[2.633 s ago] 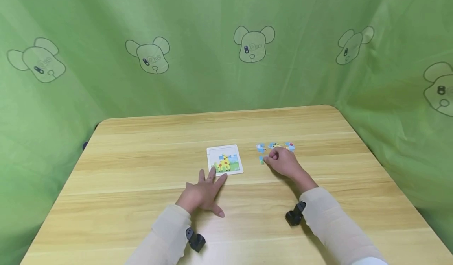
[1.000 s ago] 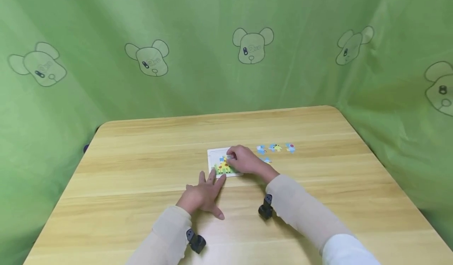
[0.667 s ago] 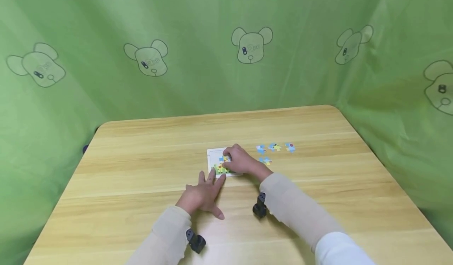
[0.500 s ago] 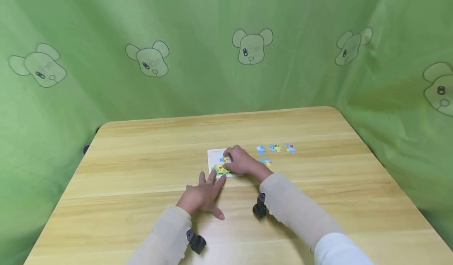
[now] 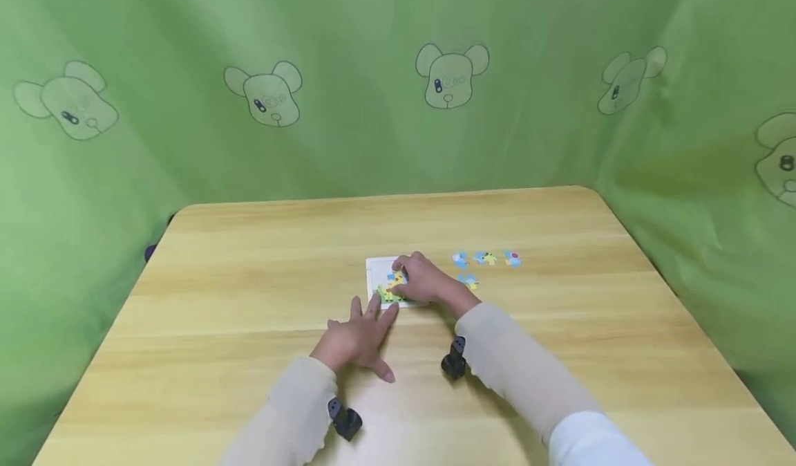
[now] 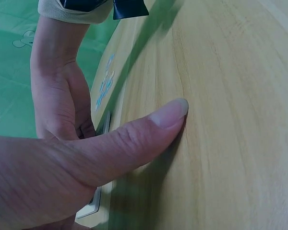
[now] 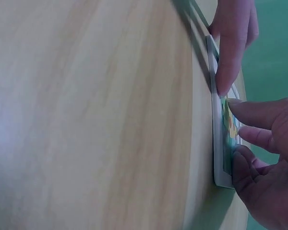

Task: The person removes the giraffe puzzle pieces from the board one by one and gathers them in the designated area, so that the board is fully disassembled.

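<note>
Pale yellow, the desk has a puzzle lying flat on it. The left hand is spread, fingertips on the puzzle's near edge. The right hand touches it too; I cannot tell if its grip pinches anything. Loose pieces lie to the right.

Head view: diffuse light brightens the pale wood-grain tabletop, with whitish glare near the lower edge; printed outlines on the green fabric curtain are soft. Wrist views: cooler and dimmer, dark shadow beneath the bare left hand, wood grain blurred in the right one.
</note>
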`<state>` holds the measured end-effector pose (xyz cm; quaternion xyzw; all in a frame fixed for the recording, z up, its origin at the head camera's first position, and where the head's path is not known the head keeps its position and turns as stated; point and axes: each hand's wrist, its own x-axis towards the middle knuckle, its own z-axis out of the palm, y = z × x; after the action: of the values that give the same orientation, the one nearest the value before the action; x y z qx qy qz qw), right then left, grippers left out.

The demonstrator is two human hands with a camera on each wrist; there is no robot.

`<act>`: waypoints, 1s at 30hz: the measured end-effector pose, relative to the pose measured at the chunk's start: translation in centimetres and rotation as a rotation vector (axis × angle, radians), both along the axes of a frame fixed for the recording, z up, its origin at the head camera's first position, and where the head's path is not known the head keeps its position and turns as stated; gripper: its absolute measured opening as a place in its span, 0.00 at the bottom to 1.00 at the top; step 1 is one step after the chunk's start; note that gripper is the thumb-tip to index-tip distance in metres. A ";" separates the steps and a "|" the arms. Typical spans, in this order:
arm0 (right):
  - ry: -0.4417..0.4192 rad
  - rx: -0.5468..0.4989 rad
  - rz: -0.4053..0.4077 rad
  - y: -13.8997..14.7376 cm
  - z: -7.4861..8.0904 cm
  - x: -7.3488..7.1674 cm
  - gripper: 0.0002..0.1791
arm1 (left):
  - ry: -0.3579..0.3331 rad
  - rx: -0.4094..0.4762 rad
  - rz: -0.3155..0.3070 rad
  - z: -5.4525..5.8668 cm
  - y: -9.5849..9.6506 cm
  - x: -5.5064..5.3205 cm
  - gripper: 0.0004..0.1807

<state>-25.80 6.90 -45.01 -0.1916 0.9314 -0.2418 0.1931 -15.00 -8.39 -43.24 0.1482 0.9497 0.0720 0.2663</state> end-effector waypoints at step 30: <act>0.087 -0.149 -0.045 0.3 -0.4 0.5 0.25 | 0.002 0.008 0.009 0.2 0.4 0.2 0.66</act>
<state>-25.32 7.25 -45.45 -0.1947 0.9224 -0.3064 0.1322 -14.82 -7.98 -43.04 0.1449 0.9503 0.0770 0.2644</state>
